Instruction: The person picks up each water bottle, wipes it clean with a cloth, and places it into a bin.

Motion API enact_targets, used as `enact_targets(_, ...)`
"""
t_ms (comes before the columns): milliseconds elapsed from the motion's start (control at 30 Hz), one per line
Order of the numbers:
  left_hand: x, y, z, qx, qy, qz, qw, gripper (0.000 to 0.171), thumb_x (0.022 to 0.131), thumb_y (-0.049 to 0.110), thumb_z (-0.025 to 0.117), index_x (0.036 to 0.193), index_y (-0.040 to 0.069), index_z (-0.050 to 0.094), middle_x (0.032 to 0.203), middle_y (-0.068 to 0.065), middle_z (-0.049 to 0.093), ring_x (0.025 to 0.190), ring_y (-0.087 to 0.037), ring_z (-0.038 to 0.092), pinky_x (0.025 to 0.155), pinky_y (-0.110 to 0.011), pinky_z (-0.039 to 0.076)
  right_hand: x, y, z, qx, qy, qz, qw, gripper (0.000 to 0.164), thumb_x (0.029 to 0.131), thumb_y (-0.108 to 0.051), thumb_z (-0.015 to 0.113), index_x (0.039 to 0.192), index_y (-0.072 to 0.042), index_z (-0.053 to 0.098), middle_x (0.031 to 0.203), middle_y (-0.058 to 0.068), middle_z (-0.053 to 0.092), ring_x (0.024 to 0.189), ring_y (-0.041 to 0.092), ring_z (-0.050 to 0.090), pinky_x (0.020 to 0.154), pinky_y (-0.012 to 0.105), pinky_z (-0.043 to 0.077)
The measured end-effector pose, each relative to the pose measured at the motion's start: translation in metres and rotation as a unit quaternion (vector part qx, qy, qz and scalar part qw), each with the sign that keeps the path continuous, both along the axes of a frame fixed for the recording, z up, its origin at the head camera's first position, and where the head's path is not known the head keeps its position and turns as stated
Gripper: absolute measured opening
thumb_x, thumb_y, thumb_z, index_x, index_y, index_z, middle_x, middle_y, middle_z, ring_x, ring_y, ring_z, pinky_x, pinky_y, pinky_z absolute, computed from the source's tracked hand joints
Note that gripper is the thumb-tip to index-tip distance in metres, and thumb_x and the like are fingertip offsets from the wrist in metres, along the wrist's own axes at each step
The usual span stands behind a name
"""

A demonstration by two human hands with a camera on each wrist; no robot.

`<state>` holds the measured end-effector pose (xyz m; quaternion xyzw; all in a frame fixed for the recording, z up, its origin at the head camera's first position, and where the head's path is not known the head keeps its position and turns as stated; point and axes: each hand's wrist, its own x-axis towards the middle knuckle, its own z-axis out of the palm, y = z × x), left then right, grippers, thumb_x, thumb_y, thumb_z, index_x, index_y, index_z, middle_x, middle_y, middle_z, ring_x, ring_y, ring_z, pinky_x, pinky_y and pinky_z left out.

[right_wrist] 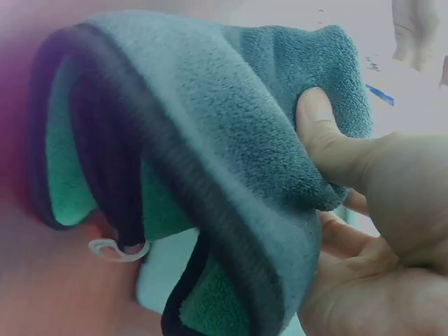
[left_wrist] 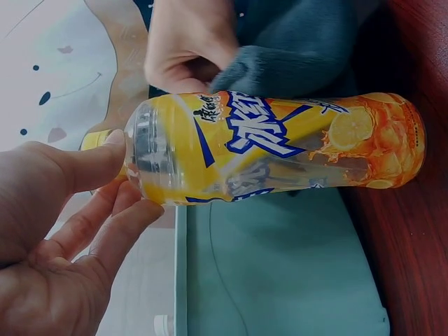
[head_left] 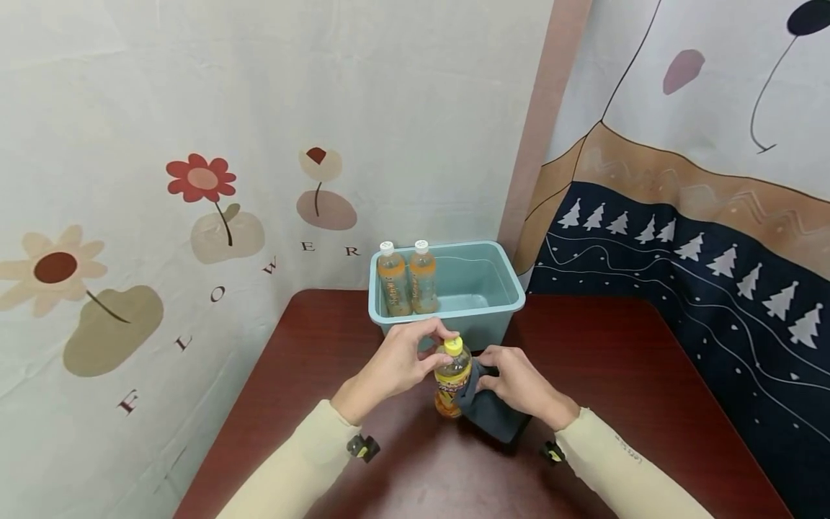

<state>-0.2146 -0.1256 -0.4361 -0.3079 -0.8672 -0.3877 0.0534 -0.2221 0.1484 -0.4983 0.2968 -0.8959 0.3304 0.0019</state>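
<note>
A drink bottle point(head_left: 447, 396) with a yellow cap point(head_left: 454, 346) and a yellow-orange label stands upright on the table. My left hand point(head_left: 403, 360) holds it at the top, thumb and fingers around the cap and neck; the left wrist view shows the label of the bottle point(left_wrist: 280, 143) facing that camera. Against the bottle's right side lies a grey-blue cloth point(head_left: 494, 414), pinched between thumb and fingers of my right hand point(head_left: 521, 382). In the right wrist view the folded cloth point(right_wrist: 224, 119) hangs down, with dark edging and a white loop point(right_wrist: 119, 250); it hides most of the bottle there.
Just behind the hands sits a light blue plastic bin point(head_left: 512, 306). Two bottles with white caps, a left one point(head_left: 394, 292) and a right one point(head_left: 424, 288), stand in its left end. The dark red table point(head_left: 603, 360) meets printed wall hangings point(head_left: 421, 130) at the back and right.
</note>
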Motion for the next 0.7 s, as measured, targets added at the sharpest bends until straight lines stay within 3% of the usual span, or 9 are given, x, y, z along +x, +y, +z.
enact_targets(433, 0.0, 0.003, 0.0, -0.004, -0.007, 0.001, 1.0, 0.029, 0.1, 0.011, 0.094, 0.122, 0.021, 0.078, 0.13, -0.001, 0.086, 0.107, -0.017, 0.08, 0.089, -0.024, 0.068, 0.005, 0.004, 0.045, -0.045, 0.024, -0.015, 0.999, 0.032, 0.097, -0.01, 0.095, 0.128, -0.012, 0.09, 0.117, -0.002, 0.083, 0.107, 0.014, 0.078, 0.091, 0.028, 0.07)
enact_targets(700, 0.002, 0.003, 0.001, -0.013, -0.009, 0.01, 0.9998, 0.031, 0.101, 0.008, 0.092, 0.125, 0.021, 0.078, 0.132, -0.001, 0.085, 0.107, -0.017, 0.08, 0.093, -0.025, 0.07, 0.011, -0.011, 0.056, -0.067, 0.053, -0.019, 0.996, 0.042, 0.096, -0.014, 0.097, 0.136, -0.005, 0.087, 0.127, 0.006, 0.079, 0.114, 0.021, 0.076, 0.096, 0.035, 0.072)
